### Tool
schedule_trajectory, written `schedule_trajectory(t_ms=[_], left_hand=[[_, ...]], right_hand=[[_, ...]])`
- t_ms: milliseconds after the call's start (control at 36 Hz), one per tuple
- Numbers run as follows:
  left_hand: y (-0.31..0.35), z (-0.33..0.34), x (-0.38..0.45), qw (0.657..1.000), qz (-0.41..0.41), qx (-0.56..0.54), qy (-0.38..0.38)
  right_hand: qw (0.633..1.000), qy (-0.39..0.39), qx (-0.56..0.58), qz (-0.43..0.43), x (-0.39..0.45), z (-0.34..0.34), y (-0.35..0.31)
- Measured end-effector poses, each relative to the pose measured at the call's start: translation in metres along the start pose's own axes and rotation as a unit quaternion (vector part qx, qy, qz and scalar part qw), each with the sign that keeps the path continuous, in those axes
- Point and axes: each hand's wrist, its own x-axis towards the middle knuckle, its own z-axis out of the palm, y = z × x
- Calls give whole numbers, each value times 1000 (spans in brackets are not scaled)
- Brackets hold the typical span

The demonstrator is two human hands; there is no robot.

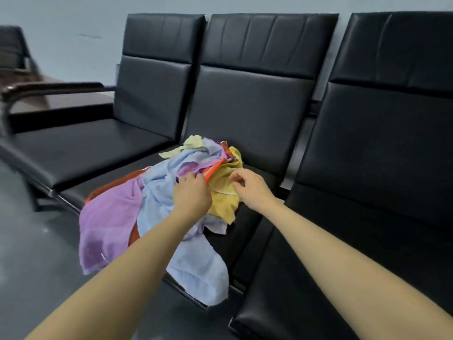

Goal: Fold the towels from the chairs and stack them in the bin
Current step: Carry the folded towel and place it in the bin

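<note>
A loose pile of towels lies on the seat of the middle black chair. It holds a purple towel, a light blue towel, a yellow towel, a pale green towel and an orange-edged towel. The purple and blue towels hang over the seat's front edge. My left hand lies on top of the pile, its fingers curled into the cloth at the orange edge. My right hand is at the yellow towel's right side with fingers curled; whether it pinches the cloth is unclear. No bin is in view.
The chairs form a joined row: a left black seat with a brown armrest and a right black seat. Grey floor lies in front. A wall stands behind, and another chair is blurred at far left.
</note>
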Motion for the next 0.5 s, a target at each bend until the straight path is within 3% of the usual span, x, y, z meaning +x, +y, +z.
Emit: schedule_trajectory(t_ms=[194,444,500], left_hand=[[-48,30,1,990,-122,75,1],[-53,30,4,996,-18,-46,74],[-40,22,-4,989,3,-120,82]], right_hand=[[996,-52,29,-72,24,54,-15],[998,-13,-10,-60,11,75,-13],[998,-19,9,-51,5,69,-16]])
